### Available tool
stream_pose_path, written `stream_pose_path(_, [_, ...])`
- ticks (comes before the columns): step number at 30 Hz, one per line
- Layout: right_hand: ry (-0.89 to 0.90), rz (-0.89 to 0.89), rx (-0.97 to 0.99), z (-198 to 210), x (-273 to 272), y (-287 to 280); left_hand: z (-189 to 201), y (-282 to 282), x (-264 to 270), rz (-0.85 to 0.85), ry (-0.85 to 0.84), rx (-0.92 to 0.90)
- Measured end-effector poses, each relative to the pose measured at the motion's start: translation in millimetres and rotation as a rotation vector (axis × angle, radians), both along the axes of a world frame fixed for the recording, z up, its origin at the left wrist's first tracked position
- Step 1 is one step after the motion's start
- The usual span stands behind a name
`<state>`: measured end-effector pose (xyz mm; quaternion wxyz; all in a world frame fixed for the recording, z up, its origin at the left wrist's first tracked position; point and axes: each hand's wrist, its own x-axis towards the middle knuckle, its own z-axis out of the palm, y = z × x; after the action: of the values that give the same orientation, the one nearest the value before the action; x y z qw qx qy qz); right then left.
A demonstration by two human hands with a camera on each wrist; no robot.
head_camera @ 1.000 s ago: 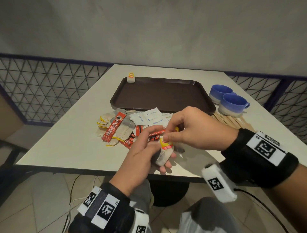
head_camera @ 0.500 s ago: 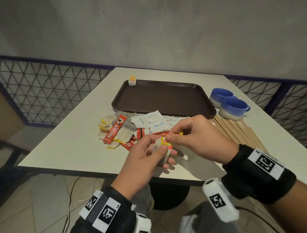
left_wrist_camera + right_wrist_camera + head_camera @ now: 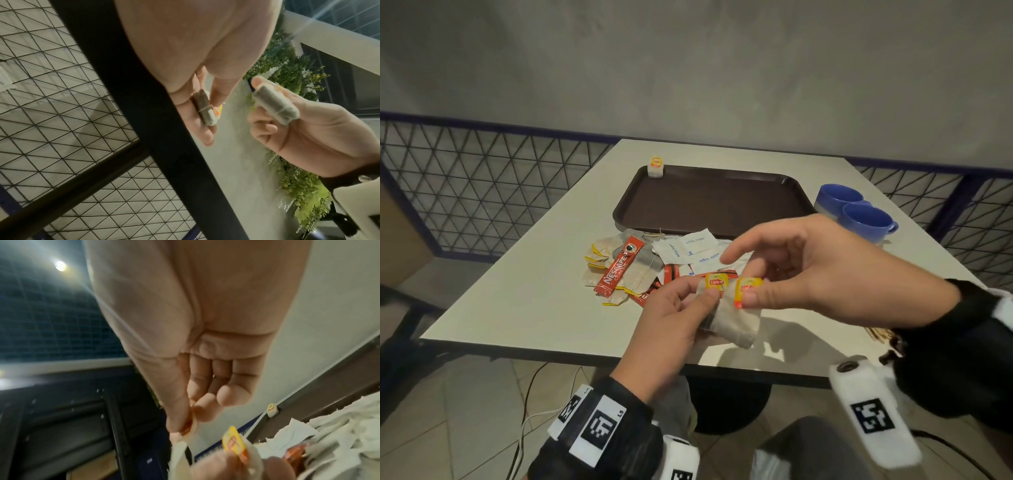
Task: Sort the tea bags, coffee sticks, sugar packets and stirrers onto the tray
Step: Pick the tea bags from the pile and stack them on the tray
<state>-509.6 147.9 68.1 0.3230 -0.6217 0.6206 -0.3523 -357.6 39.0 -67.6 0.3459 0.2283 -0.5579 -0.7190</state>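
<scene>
Yellow and red tags printed "Lipton" top the two tea bags we hold above the near edge of the white table (image 3: 493, 301). Our left hand (image 3: 671, 318) pinches one tea bag (image 3: 710, 291) between thumb and curled fingers, its tag facing up so the brand reads plainly. Our right hand (image 3: 822, 270) pinches the second tea bag (image 3: 739, 318) at its tag with thumb and middle finger, the index finger stretched out straight; this bag is soft, crumpled filter paper with dark leaf showing through in the left wrist view.

Beyond our hands lies the mixed heap: a red glossy coffee stick (image 3: 619, 265) reading "NESCAFE CLASSIC", flat white paper sugar packets (image 3: 688, 248) printed "white sugar" in blue, and more limp tea bags with yellow tags. Just beyond the heap sits the dark brown plastic tray (image 3: 709, 198), rectangular with rounded corners, with one Lipton-tagged tea bag (image 3: 655, 168) at its far left corner. Two blue cups (image 3: 859, 212) stand to its right.

Half a second ago both hands worked on a single bundle; now the two bags are apart, one in each hand, lifted higher.
</scene>
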Motion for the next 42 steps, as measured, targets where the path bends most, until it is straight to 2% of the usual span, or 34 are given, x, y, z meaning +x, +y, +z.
stream_pose_path(1, [0.06, -0.007, -0.002, -6, 3, -5, 0, 0, 0, -0.011, -0.011, -0.009])
stream_pose_path(4, [0.436, -0.108, -0.06, -26, 9, -23, 1, 0, 2, -0.053, 0.007, 0.035])
stream_pose_path(6, [0.52, -0.185, -0.094, -33, 12, -29, 2, 0, 3, -0.059, 0.041, 0.106])
stream_pose_path(12, [0.464, -0.232, -0.1, -42, 13, -33, 3, 1, 4, -0.041, 0.03, 0.181])
stream_pose_path(18, [0.342, -0.237, -0.093, -45, 8, -34, 2, -1, 3, -0.064, -0.002, 0.106])
stream_pose_path(21, [0.368, -0.233, -0.085, -49, 6, -36, 0, -1, 3, -0.079, -0.024, 0.059])
stream_pose_path(27, [0.358, -0.142, -0.016, -47, 3, -37, -3, 1, 3, -0.084, -0.062, -0.022])
stream_pose_path(31, [0.277, -0.089, -0.007, -39, 0, -36, 4, 4, 6, -0.081, -0.051, -0.046])
stream_pose_path(34, [0.226, -0.005, 0.002, -24, 0, -44, 15, 3, 23, 0.034, -0.008, -0.108])
stream_pose_path(37, [0.163, 0.043, 0.072, -2, -9, -65, 23, -10, 54, 0.21, 0.009, -0.266])
stream_pose_path(40, [0.151, 0.018, 0.082, 15, -17, -106, 25, -32, 84, 0.429, -0.086, -0.431])
stream_pose_path(42, [0.161, -0.035, 0.054, 19, -23, -145, 21, -50, 98, 0.542, -0.214, -0.529])
